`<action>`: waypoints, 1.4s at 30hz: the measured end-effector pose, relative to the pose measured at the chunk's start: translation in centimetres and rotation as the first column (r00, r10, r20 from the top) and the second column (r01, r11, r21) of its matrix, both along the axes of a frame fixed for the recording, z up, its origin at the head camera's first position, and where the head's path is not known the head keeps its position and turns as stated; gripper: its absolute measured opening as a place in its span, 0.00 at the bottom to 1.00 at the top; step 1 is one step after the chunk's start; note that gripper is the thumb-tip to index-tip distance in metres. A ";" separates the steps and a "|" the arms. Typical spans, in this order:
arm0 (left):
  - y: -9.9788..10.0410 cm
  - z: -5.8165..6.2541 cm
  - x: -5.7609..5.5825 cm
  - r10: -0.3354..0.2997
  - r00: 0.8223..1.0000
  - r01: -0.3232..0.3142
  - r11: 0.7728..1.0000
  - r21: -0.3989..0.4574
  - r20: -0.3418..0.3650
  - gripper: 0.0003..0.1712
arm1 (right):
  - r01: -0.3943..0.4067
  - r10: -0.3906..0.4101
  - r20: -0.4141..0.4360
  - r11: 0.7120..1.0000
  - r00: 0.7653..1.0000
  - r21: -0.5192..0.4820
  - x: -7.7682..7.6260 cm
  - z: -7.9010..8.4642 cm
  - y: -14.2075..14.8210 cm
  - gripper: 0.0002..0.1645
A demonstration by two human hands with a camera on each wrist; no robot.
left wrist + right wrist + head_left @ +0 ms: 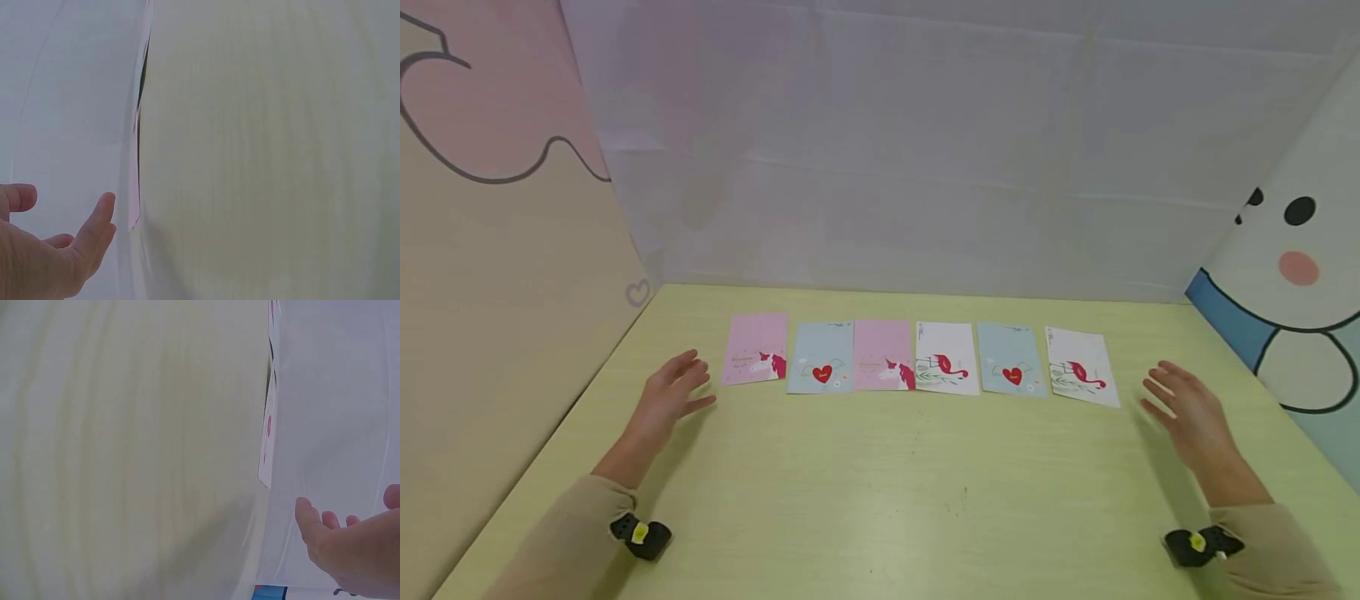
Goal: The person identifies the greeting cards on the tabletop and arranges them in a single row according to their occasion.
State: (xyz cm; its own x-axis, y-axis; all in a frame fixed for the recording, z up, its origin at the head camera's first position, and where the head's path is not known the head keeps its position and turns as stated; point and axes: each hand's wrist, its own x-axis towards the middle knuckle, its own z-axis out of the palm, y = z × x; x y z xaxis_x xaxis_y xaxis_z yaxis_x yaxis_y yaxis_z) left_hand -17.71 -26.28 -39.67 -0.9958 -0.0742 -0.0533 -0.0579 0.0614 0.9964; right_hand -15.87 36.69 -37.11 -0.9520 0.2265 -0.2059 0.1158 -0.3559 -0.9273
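Observation:
Several cards lie in a row across the far half of the table. From the left come a pink unicorn card (756, 347), a light blue heart card (821, 357), a second pink unicorn card (883, 354), a white flamingo card (947, 357), a second blue heart card (1011, 359) and a second white flamingo card (1082, 365). My left hand (671, 390), fingers loosely spread, hovers left of the row and holds nothing. Beyond the row's right end, my right hand (1187, 410) is also raised, relaxed and holding nothing. Both wrist views show the cards edge-on.
The pale yellow-green table (880, 483) reaches back to a white cloth (895, 167) hanging behind it. Printed panels flank it, a beige and pink one (497, 267) at left and one with a cartoon face (1292, 258) at right. Each wrist wears a black strapped device.

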 end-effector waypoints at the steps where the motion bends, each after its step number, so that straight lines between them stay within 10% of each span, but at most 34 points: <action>1: -0.2 -0.5 -0.3 0.006 1.000 -0.006 1.000 0.006 -0.004 0.40 | -0.003 0.003 0.007 1.000 1.000 0.013 0.0 0.0 -0.2 0.20; 7: -0.6 -3.2 -1.9 0.022 0.999 -0.024 0.999 -0.043 -0.032 0.40 | -0.028 0.025 0.044 0.997 0.999 0.073 -0.1 0.0 -0.8 0.18; 18: 1.1 -3.4 -2.6 -0.025 0.998 0.019 0.992 -0.125 -0.053 0.34 | -0.098 0.088 0.076 0.984 0.993 0.146 -0.7 0.1 -2.3 0.25; 31: 5.7 2.3 0.0 -0.116 0.992 0.122 0.983 -0.138 0.050 0.30 | -0.225 0.220 0.045 0.962 0.974 0.158 -0.6 1.2 -5.4 0.19; 42: 7.5 1.7 -0.6 -0.141 0.987 0.153 0.971 -0.182 0.075 0.30 | -0.314 0.311 0.050 0.920 0.949 0.235 -1.0 1.2 -7.7 0.36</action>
